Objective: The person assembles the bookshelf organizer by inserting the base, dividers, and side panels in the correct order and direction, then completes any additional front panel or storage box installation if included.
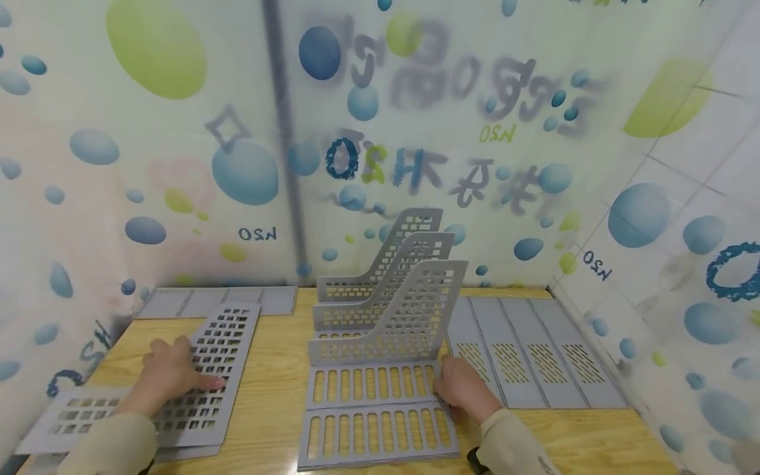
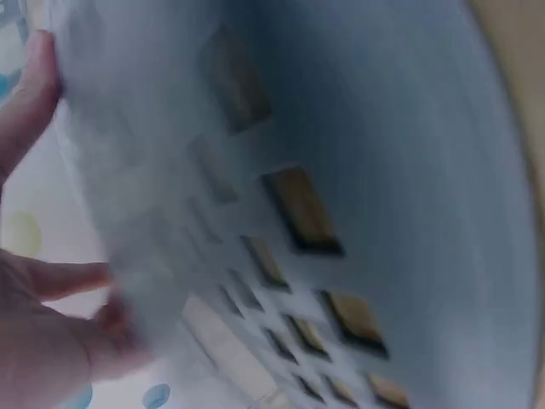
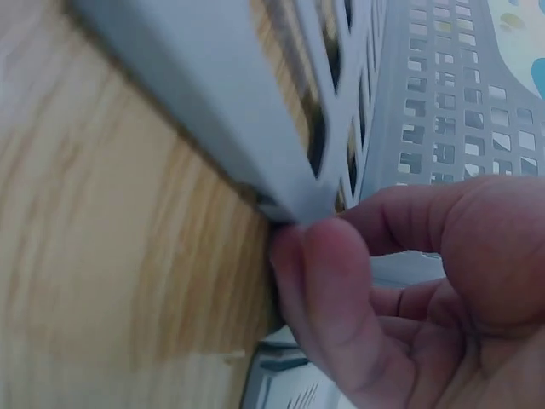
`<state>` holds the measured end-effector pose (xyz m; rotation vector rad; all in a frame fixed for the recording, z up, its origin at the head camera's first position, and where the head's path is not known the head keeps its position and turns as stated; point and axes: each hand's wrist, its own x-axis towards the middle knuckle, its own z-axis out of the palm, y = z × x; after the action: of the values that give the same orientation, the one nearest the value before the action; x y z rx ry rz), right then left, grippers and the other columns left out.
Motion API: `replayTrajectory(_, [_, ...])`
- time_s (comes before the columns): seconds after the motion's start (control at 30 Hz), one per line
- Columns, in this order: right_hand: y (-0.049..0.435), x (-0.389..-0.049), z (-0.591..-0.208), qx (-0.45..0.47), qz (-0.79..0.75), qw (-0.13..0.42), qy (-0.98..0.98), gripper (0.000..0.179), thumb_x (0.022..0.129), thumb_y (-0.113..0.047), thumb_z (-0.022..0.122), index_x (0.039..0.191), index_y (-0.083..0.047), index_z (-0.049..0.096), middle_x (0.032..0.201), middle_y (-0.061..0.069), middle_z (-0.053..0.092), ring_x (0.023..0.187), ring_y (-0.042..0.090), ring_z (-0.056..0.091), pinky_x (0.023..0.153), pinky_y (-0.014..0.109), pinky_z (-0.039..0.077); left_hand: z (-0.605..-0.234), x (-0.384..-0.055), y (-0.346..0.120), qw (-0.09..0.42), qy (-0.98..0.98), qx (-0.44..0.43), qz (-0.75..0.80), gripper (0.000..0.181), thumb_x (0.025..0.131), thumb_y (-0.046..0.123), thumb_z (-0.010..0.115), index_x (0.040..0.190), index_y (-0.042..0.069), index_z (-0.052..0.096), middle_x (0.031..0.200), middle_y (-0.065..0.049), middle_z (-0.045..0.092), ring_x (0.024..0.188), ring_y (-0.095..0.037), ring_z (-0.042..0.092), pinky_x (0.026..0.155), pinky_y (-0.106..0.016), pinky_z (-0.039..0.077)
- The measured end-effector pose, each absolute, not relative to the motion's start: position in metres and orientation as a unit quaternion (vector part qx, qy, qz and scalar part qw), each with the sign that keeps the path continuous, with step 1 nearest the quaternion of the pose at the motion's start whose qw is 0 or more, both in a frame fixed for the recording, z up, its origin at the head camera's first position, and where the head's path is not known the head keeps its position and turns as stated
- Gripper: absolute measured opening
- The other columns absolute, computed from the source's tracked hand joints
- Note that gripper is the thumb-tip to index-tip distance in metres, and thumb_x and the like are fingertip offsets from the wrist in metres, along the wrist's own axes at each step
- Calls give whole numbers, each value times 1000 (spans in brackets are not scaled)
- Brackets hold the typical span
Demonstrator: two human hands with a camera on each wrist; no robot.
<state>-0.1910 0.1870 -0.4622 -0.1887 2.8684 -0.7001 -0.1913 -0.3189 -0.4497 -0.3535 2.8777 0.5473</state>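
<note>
A grey file rack stands mid-table, its perforated dividers [image 1: 410, 316] upright and one behind another. In front of them, slotted base panels [image 1: 380, 432] lie on the wood. At their right edge is my right hand [image 1: 466, 386]; in the right wrist view, thumb and fingers [image 3: 328, 264] pinch the slotted panel's edge. My left hand [image 1: 169, 373] is over a loose grey perforated panel [image 1: 214, 376] at the left, thumb stretched across it. The left wrist view shows spread fingers at the edge of that panel [image 2: 409, 196], which is blurred; some fingertips are hidden.
Flat grey panels [image 1: 531, 353] with slanted slots lie side by side at the right. More plain panels [image 1: 216, 302] line the back left. Another perforated panel [image 1: 83, 412] sits near the left front. Patterned walls [image 1: 386, 132] enclose the table's back and sides.
</note>
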Motion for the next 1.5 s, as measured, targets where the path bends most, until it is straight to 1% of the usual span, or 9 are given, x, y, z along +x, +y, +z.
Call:
replayTrajectory(0.17, [181, -199, -467, -59, -234, 82, 967, 13, 89, 1, 61, 99, 8, 62, 60, 9, 54, 32, 11, 47, 37, 26, 42, -438, -190, -315, 36, 970, -85, 227, 147, 57, 50, 99, 151, -23, 14, 128, -52, 23, 110, -59, 40, 93, -70, 42])
replayTrajectory(0.33, [174, -209, -466, -45, -232, 79, 968, 16, 91, -2, 62, 104, 8, 64, 67, 9, 54, 43, 15, 50, 44, 29, 45, -415, -184, -294, -4, 964, -42, 262, 133, 68, 44, 96, 156, -16, 16, 132, -44, 43, 110, -52, 53, 90, -64, 47])
replayTrajectory(0.43, [173, -214, -467, -45, -216, 64, 973, 14, 90, -3, 63, 101, 6, 64, 71, 9, 56, 53, 18, 52, 51, 32, 47, -402, -179, -277, -26, 954, -27, 297, 121, 73, 40, 94, 156, -10, 22, 124, -35, 57, 103, -43, 62, 83, -55, 52])
replayTrajectory(0.57, [170, -219, -468, -54, -197, 39, 978, 10, 91, -4, 65, 96, 5, 63, 72, 9, 56, 62, 21, 54, 57, 33, 48, -391, -174, -249, -65, 936, 11, 345, 103, 77, 33, 93, 150, -6, 31, 115, -24, 64, 95, -34, 66, 74, -44, 52])
replayTrajectory(0.67, [169, -222, -470, -49, -198, 33, 978, 11, 91, -4, 66, 96, 6, 64, 70, 8, 55, 59, 21, 55, 53, 32, 48, -391, -173, -229, -89, 924, 33, 370, 96, 78, 28, 93, 149, -1, 34, 110, -19, 66, 90, -29, 65, 71, -39, 51])
replayTrajectory(0.93, [168, -220, -472, -36, -221, 54, 973, 10, 95, -6, 66, 92, 3, 61, 67, 8, 56, 50, 16, 55, 45, 28, 47, -400, -172, -211, -180, 912, 43, 365, 84, 75, 11, 93, 142, 0, 43, 103, -17, 67, 79, -22, 57, 62, -29, 47])
replayTrajectory(1.27, [176, -209, -470, -55, -232, 29, 971, 24, 95, -9, 67, 75, -8, 54, 64, 2, 51, 55, 14, 48, 50, 28, 39, -409, -167, -210, -214, 899, 53, 379, 71, 74, 17, 95, 127, 1, 50, 92, -11, 59, 71, -17, 49, 57, -26, 43])
replayTrajectory(1.4, [182, -198, -469, -85, -263, -7, 961, 17, 94, -6, 66, 79, -7, 59, 69, 2, 55, 61, 14, 50, 55, 30, 42, -417, -161, -220, -248, 892, 73, 370, 57, 75, 15, 94, 113, 2, 55, 83, -6, 58, 66, -9, 48, 53, -24, 44])
replayTrajectory(1.5, [186, -190, -468, -101, -287, -33, 952, 6, 94, -4, 67, 88, -2, 67, 77, 4, 65, 69, 16, 59, 61, 33, 50, -420, -160, -231, -245, 887, 95, 379, 47, 77, 11, 92, 112, 1, 62, 85, -7, 67, 65, -3, 52, 52, -24, 47])
